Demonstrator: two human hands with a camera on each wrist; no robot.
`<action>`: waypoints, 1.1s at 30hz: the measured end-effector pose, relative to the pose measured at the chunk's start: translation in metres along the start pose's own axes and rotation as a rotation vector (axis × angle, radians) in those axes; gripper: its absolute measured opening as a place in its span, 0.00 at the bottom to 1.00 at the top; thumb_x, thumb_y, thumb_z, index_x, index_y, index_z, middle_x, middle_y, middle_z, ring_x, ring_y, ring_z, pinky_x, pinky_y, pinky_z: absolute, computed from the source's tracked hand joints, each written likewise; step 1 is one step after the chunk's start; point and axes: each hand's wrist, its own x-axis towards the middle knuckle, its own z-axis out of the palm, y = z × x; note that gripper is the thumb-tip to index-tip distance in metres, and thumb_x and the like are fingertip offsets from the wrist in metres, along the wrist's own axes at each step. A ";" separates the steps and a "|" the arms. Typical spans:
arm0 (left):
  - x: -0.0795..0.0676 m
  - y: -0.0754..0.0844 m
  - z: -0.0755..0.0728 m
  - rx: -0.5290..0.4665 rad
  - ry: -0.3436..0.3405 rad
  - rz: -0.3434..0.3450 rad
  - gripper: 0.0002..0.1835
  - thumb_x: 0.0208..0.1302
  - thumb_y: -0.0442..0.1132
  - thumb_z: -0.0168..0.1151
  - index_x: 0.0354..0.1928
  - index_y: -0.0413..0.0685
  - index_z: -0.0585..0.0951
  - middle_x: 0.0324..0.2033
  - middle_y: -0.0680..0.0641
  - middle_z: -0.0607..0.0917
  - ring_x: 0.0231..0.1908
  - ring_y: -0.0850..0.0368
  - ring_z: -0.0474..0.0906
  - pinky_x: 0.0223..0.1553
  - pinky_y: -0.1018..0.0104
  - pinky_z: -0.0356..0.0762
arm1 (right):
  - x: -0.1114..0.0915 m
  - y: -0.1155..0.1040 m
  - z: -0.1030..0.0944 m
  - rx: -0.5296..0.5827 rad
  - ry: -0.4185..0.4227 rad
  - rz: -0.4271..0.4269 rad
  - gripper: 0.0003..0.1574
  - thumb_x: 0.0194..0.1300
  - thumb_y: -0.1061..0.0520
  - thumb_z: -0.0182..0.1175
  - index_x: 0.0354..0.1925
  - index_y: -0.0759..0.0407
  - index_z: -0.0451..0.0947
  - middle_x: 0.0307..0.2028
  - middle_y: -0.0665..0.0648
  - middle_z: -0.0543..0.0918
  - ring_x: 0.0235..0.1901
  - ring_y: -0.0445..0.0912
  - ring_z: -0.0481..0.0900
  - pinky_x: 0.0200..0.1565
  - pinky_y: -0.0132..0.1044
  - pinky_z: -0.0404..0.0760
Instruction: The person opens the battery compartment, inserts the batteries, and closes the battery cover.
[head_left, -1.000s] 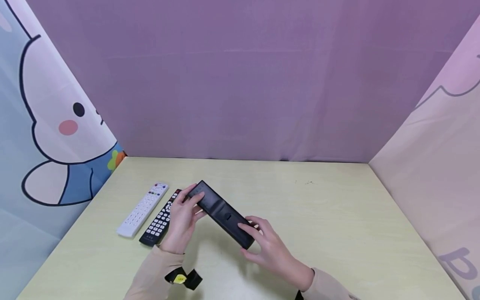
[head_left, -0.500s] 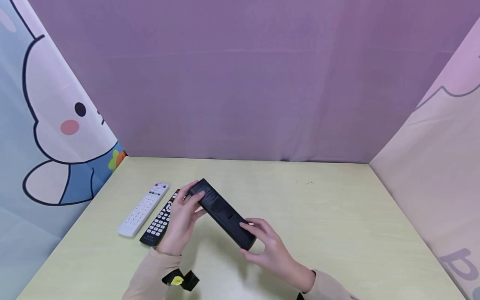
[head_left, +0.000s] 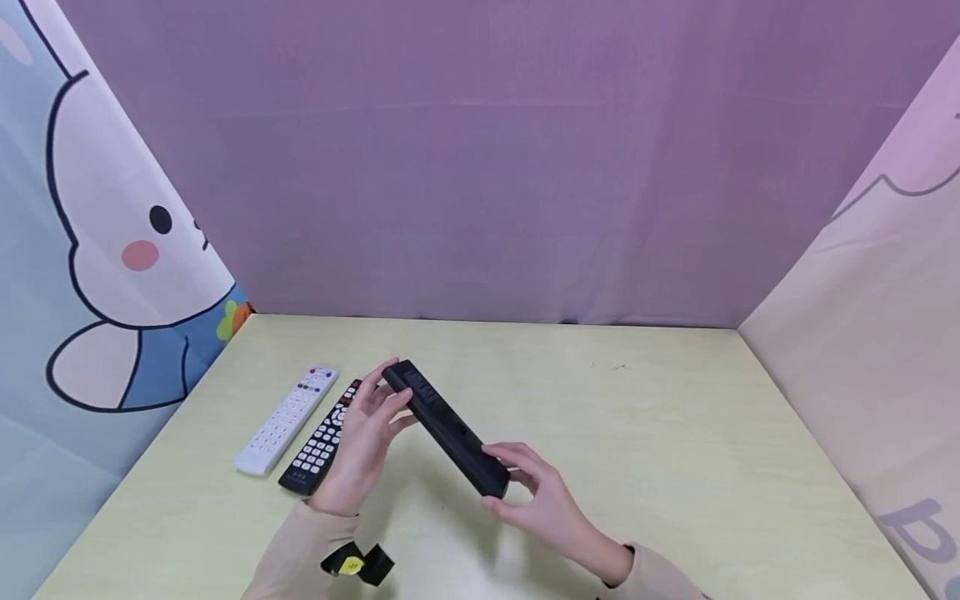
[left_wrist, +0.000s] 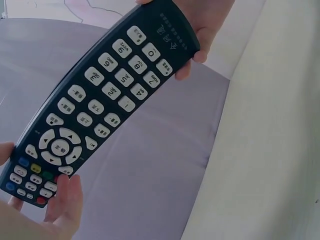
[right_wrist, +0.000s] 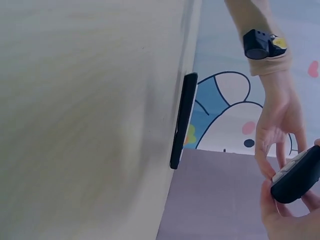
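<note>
A black remote control (head_left: 450,429) is held above the table, slanting down to the right, its back and one long edge visible in the head view. My left hand (head_left: 363,446) grips its upper left end. At the lower right end, the fingers and thumb of my right hand (head_left: 543,504) pinch it. The left wrist view shows the face of this remote control (left_wrist: 112,90), with white keys and several coloured ones near the left hand (left_wrist: 62,210). In the right wrist view only its dark end (right_wrist: 297,180) shows, between both hands.
On the table (head_left: 675,433), left of the hands, lie a white remote control (head_left: 285,421) and a second black remote control (head_left: 315,454), partly hidden by the left hand. A purple cloth (head_left: 480,167) stands behind, with printed cloth (head_left: 142,200) on the left side.
The held remote control has rolled in my hands, so its back looks narrower and its long edge shows more. Both hands keep their hold and have shifted only slightly.
</note>
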 end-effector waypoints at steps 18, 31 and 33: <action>-0.002 -0.009 0.002 0.012 0.027 -0.036 0.34 0.59 0.29 0.52 0.66 0.50 0.52 0.43 0.45 0.68 0.35 0.59 0.74 0.42 0.55 0.77 | 0.000 -0.001 -0.002 0.334 -0.040 0.278 0.31 0.52 0.66 0.61 0.54 0.74 0.65 0.50 0.67 0.71 0.41 0.40 0.75 0.41 0.30 0.78; -0.005 -0.016 0.008 0.009 0.106 -0.018 0.34 0.58 0.30 0.55 0.64 0.55 0.55 0.50 0.42 0.65 0.35 0.57 0.74 0.36 0.51 0.78 | 0.000 -0.004 0.000 0.445 -0.054 0.384 0.33 0.54 0.65 0.59 0.56 0.75 0.61 0.49 0.66 0.73 0.41 0.46 0.78 0.47 0.39 0.76; -0.005 -0.017 0.008 0.014 0.116 -0.020 0.34 0.58 0.30 0.55 0.64 0.55 0.56 0.49 0.43 0.65 0.34 0.57 0.74 0.35 0.51 0.78 | -0.001 -0.003 0.001 0.447 -0.063 0.376 0.33 0.54 0.65 0.59 0.56 0.75 0.61 0.49 0.67 0.73 0.42 0.48 0.78 0.47 0.39 0.76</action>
